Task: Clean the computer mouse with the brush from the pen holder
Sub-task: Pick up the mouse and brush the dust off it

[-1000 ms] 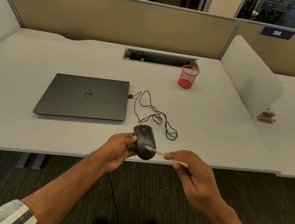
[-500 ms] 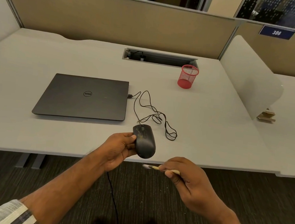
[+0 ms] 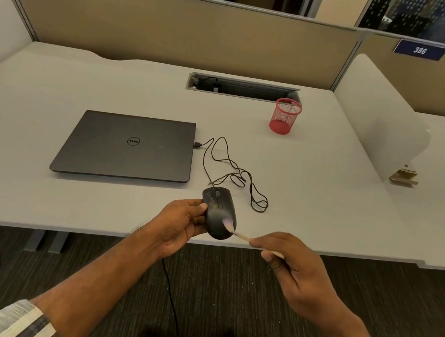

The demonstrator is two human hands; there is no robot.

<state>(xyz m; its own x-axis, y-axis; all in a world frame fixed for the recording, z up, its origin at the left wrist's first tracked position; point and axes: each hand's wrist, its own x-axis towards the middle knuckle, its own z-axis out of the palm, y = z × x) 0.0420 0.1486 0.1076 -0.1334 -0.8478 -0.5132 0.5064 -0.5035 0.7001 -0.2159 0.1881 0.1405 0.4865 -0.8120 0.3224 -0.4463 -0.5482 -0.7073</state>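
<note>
Over the desk point(image 3: 322, 207) edge, the left hand point(image 3: 181, 227) grips the mouse point(image 3: 219, 212) while the right hand point(image 3: 295, 271) pinches the brush point(image 3: 238, 234); a hard push could knock the mouse down.

Both hands are raised with fingers curled, left hand point(image 3: 181, 226) cupped, right hand point(image 3: 292, 262) pinching.

Office: numbered cubicle partitions point(image 3: 176, 27), desk point(image 3: 322, 207), laptop point(image 3: 126, 146).

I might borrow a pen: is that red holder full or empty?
Empty, as far as shows: the red mesh pen holder stands upright, nothing sticks out above its rim, and the desk shows through its mesh.
</note>
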